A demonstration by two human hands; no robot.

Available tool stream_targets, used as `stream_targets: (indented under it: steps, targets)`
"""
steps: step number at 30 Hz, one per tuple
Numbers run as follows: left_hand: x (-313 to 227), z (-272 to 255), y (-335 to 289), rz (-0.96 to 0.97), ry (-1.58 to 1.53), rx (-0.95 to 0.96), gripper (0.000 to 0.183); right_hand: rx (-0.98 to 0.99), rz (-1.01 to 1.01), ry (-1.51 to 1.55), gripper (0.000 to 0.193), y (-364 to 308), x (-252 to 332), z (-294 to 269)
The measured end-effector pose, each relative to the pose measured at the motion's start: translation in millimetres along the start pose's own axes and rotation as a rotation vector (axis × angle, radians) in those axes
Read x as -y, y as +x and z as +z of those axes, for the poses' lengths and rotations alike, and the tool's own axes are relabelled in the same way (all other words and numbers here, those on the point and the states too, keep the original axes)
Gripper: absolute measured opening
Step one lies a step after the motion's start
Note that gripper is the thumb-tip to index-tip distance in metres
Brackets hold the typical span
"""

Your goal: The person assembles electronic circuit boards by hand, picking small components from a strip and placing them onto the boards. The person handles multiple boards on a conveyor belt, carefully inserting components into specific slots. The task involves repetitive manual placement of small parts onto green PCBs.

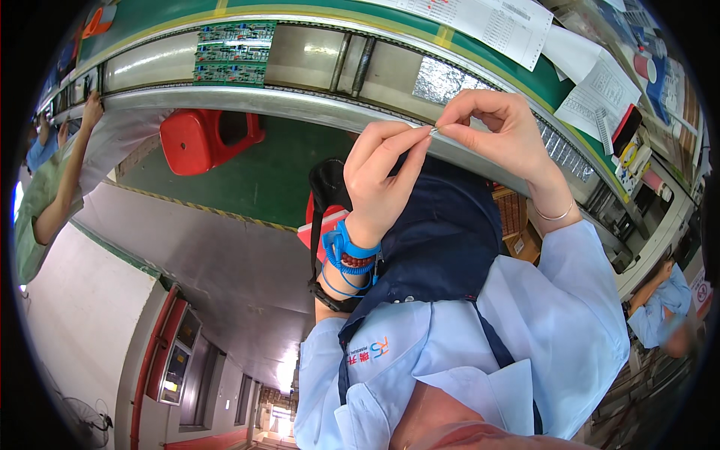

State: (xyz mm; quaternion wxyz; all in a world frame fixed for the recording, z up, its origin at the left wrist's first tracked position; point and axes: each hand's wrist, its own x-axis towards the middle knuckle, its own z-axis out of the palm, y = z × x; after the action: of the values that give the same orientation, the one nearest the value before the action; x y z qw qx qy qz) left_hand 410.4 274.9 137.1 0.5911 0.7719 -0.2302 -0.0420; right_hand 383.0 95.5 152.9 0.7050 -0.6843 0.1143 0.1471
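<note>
Conveyor [304,54] is the big one, running right across in front of you. Red stool [186,142]'s on your side of it, off left. The green circuit board panel [234,54] lies on the conveyor, parts already on it, so that much looks done. Your left hand [375,171] and right hand [504,135] are up over the conveyor's near edge, both pinching a tiny shiny bit [434,130] between fingertips. Can't tell what it is, but it's not on the panel, so I'd say that piece isn't finished.
</note>
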Motion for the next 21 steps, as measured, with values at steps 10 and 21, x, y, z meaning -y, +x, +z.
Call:
stream_targets:
  steps: [10,21]
  targets:
    - [1.8,-1.2,-0.4,0.004,-0.056,0.064,0.019,0.102,0.036,0.055,0.009,-1.0,1.8,-5.0]
    - [5.0,0.2,0.5,-0.012,-0.076,0.046,0.021,0.098,0.001,-0.077,0.011,2.7,2.7,-4.3]
